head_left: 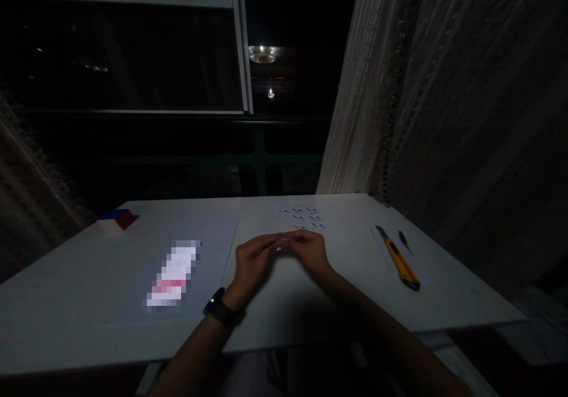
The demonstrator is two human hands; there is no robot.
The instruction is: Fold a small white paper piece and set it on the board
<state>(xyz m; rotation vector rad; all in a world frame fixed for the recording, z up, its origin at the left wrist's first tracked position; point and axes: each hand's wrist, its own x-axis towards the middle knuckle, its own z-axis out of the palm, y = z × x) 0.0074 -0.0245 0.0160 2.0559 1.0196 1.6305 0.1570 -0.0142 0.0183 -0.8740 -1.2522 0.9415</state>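
Observation:
Above the middle of the white table, my left hand and my right hand meet at the fingertips. Both are closed on a small white piece of paper, mostly hidden by the fingers. A dark watch is on my left wrist. Just beyond the hands lie several small white paper pieces with dark marks, set out in rough rows. It is too dim to read the marks.
On the right lie a yellow utility knife and a small dark pointed object. A large pale sheet carries a lit, blurred-out phone-like screen on the left. A colored cube sits at the far left. Curtains hang behind the table.

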